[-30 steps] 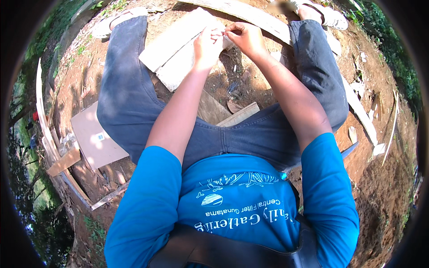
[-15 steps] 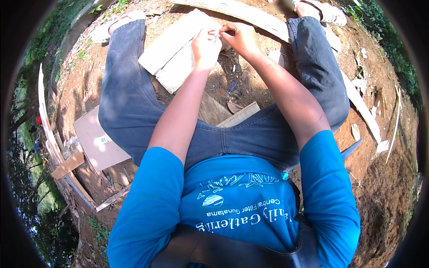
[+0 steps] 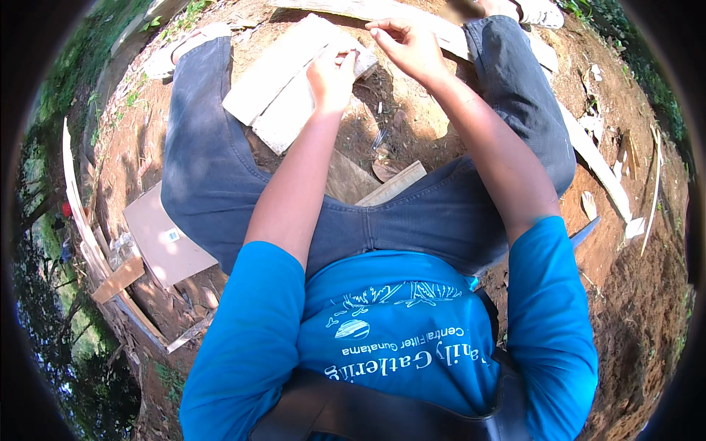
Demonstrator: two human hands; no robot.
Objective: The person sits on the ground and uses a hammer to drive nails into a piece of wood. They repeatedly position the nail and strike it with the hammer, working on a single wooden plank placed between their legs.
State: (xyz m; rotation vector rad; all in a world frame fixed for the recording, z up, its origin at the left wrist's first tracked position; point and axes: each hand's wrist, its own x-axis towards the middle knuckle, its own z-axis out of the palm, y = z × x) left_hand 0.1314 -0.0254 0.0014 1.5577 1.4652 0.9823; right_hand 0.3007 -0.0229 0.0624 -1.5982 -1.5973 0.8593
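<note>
My left hand (image 3: 331, 79) is over the right-hand one of two pale wooden boards, near its far end. Its thumb and fingertips are pinched together; anything between them is too small to make out. The left-hand board (image 3: 276, 70) lies flush alongside the right-hand board (image 3: 283, 128), both on the ground between my legs. My right hand (image 3: 412, 50) hovers in the air to the right of the boards' far end. Its thumb and forefinger are slightly apart, and I see nothing between them.
A long plank (image 3: 382, 13) crosses beyond my hands. Close to my lap lie a wood offcut (image 3: 397, 184) and a dry leaf (image 3: 384, 170). A flat brown panel (image 3: 165, 239) rests left of my leg. A blue blade-like piece (image 3: 585, 231) shows at right, near another long strip (image 3: 599, 165).
My right hand has drawn away from my left, up and to the right; their fingertips were together before. The left hand has dropped slightly toward me, still pinched.
</note>
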